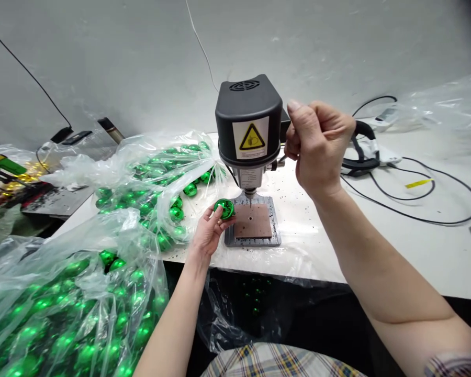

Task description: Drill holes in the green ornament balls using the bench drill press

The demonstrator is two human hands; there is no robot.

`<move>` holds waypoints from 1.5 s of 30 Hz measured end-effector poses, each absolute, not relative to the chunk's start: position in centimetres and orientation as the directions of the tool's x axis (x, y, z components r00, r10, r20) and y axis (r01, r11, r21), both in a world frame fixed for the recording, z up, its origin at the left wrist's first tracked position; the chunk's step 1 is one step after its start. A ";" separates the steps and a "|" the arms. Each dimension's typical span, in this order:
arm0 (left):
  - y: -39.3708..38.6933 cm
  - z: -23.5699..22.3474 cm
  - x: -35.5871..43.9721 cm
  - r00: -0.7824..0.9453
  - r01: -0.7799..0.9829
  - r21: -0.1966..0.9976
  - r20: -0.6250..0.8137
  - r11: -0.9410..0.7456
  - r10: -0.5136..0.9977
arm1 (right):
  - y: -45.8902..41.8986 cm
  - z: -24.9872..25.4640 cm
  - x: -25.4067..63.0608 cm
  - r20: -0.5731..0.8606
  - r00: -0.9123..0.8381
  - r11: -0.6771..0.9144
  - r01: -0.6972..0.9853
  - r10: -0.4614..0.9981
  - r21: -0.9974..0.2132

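On the white surface (396, 256) stood a black drilling machine (249, 123). Under it lay a brown board (259, 225). The right hand (317, 141) was curled around the handle (281, 159), and the left hand (209, 230) held one green ball (227, 208) beside the board's left edge.

Head-worn at the front edge of the table (427, 246), close behind both hands (209, 230) (317, 144), the camera faces forward and down, toward the wall (337, 47).

Ball (228, 209): metallic green. Drill cover (249, 109): black; label (239, 126): white, with yellow-and-black triangle (252, 138). Board (253, 227): pinkish brown. Base (276, 220): grey. Bench (317, 238): white. Shirt (278, 362): plaid, white, blue, yellow.
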State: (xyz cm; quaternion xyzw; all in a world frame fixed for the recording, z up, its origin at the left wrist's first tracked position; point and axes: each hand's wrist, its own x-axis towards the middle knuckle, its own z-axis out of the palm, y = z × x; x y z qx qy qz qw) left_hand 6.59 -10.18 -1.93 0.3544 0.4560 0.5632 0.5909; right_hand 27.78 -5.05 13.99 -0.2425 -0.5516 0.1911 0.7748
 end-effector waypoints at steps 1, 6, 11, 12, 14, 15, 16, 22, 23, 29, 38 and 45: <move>-10.4 -2.4 6.9 -0.074 -0.319 0.941 -0.140 0.110 0.987 | -5.0 14.0 27.8 0.762 0.318 0.809 -0.032 0.564 -0.586; -10.4 -4.5 8.5 -0.190 -0.120 0.992 -0.053 0.030 0.980 | -4.7 13.9 27.8 0.763 0.315 0.804 0.000 0.564 -0.594; -9.8 -5.5 10.0 -0.162 0.018 1.000 0.004 -0.001 0.987 | -4.6 13.8 27.8 0.766 0.321 0.808 0.002 0.557 -0.589; -9.6 -5.6 10.1 -0.164 0.059 0.998 0.010 -0.001 0.986 | -4.6 13.8 27.8 0.764 0.320 0.805 0.006 0.561 -0.593; -9.4 -5.7 10.4 -0.178 0.160 0.987 0.037 -0.009 0.983 | -4.6 13.9 27.8 0.763 0.318 0.804 0.006 0.562 -0.595; -9.3 -5.8 10.5 -0.187 0.211 0.977 0.061 -0.020 0.980 | -4.7 13.9 27.8 0.765 0.316 0.805 0.002 0.562 -0.593; -9.3 -5.8 10.6 -0.195 0.255 0.966 0.090 -0.038 0.977 | -4.7 13.9 27.8 0.766 0.315 0.808 -0.002 0.560 -0.590; -9.2 -6.5 11.8 -0.155 0.396 0.896 0.279 -0.199 0.948 | -4.9 14.0 27.7 0.753 0.320 0.798 -0.013 0.574 -0.603; -9.1 -6.6 12.0 -0.141 0.399 0.891 0.294 -0.218 0.945 | -4.9 13.9 27.7 0.749 0.318 0.792 -0.007 0.581 -0.611; -9.1 -7.2 12.4 -0.150 0.365 0.912 0.254 -0.185 0.956 | -5.2 14.0 27.6 0.742 0.334 0.789 -0.010 0.581 -0.614; -9.1 -7.3 12.5 -0.164 0.305 0.942 0.195 -0.138 0.967 | -5.8 13.4 27.8 0.752 0.316 0.795 -0.010 0.578 -0.607; -9.2 -7.0 12.6 -0.166 0.310 0.941 0.195 -0.136 0.967 | -7.1 11.0 27.5 0.867 0.313 0.912 0.002 0.388 -0.409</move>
